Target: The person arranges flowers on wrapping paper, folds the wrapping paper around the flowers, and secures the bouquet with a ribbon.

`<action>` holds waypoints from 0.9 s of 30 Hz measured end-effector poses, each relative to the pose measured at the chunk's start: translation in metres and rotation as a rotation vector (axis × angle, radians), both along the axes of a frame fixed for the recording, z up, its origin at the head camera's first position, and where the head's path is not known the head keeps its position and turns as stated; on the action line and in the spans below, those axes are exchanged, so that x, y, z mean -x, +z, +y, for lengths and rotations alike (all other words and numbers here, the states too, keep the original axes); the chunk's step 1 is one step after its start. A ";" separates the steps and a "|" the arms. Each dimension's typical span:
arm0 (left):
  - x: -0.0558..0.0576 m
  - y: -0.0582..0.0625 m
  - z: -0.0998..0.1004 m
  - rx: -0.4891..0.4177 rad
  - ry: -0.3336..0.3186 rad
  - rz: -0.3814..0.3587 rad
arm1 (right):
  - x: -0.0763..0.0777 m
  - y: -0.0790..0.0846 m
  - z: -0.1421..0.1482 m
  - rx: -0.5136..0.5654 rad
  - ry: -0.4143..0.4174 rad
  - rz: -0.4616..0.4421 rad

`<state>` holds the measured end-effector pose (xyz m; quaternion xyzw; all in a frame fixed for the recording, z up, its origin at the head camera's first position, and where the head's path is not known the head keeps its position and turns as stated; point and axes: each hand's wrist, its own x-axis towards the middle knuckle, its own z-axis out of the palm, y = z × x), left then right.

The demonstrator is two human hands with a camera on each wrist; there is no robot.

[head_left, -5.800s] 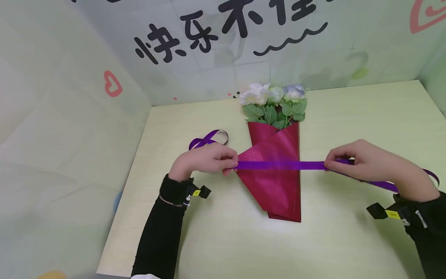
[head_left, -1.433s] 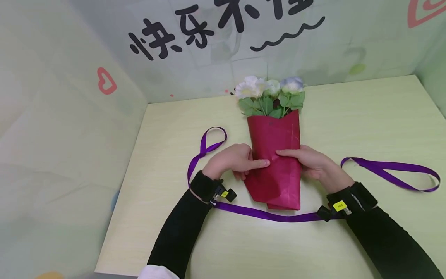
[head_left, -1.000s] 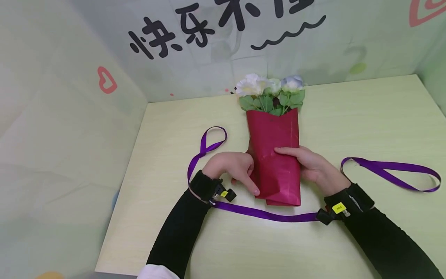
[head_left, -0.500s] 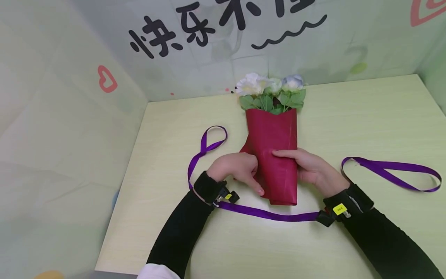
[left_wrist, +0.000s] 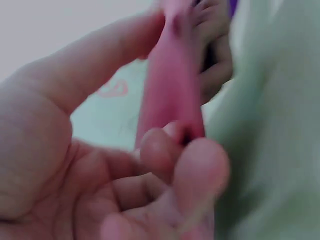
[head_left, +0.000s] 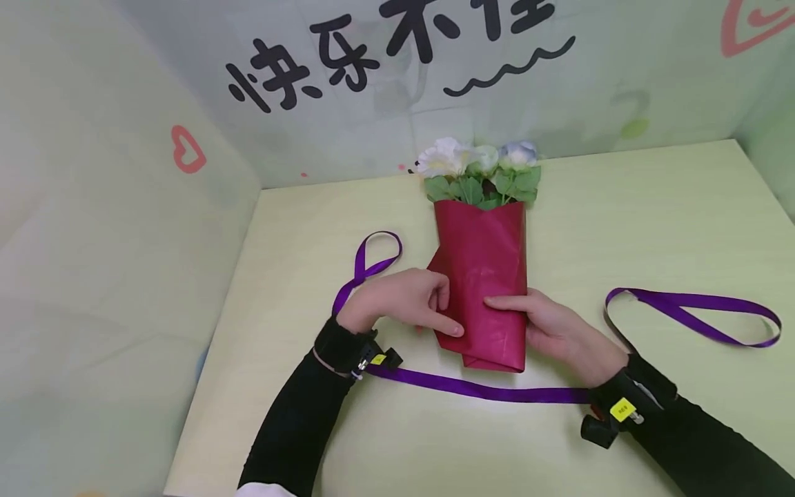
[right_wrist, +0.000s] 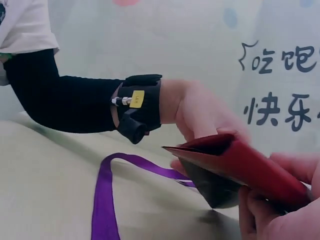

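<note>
A bouquet in dark red wrapping paper lies upright in the head view, with pale flowers and green leaves at its top. My right hand grips its right side, thumb across the front and fingers behind. At the lower left edge my left hand holds the paper, thumb on the front and fingers curled by the edge. Seen in the right wrist view, the folded lower end of the wrapping sits between both hands. A purple ribbon stretches across the table below the bouquet, partly hidden by the wrists.
On the pale table, one looped ribbon end lies left of the bouquet and another loop lies at the right. A printed backdrop with black lettering stands behind the flowers.
Earlier both hands held the ribbon taut across the bouquet; now it lies below and they hold the wrapping. Lately the left thumb has moved up from the paper's bottom corner.
</note>
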<state>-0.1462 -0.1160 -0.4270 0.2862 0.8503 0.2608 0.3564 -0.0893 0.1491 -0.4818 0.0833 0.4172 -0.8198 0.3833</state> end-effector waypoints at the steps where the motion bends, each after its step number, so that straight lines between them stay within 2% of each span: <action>1: -0.005 -0.001 0.001 -0.026 0.019 0.035 | -0.002 0.001 -0.001 -0.009 -0.004 -0.005; 5: -0.022 -0.012 0.003 -0.187 0.041 0.141 | -0.008 0.004 -0.003 -0.037 0.013 -0.037; 9: -0.030 -0.025 0.001 -0.326 0.006 0.137 | -0.010 0.005 -0.004 -0.043 0.029 -0.024; 12: -0.031 -0.033 0.000 -0.345 -0.017 0.165 | -0.011 0.005 -0.004 -0.031 0.013 -0.016; 16: -0.029 -0.040 -0.002 -0.299 -0.018 0.230 | -0.011 0.007 -0.005 -0.020 -0.010 -0.024; 17: -0.028 -0.041 -0.003 -0.287 -0.014 0.223 | -0.011 0.007 -0.005 -0.021 -0.017 -0.028; 19: -0.026 -0.042 -0.007 -0.268 -0.013 0.159 | -0.011 0.008 -0.006 -0.025 -0.028 -0.034; 24: -0.020 -0.037 -0.015 -0.308 -0.019 -0.061 | -0.010 0.007 -0.005 -0.037 -0.035 -0.033; 25: -0.020 -0.035 -0.015 -0.326 -0.008 -0.092 | -0.010 0.007 -0.005 -0.041 -0.038 -0.035; 27: -0.019 -0.034 -0.012 -0.361 0.057 -0.133 | -0.010 0.006 -0.005 -0.044 -0.035 -0.027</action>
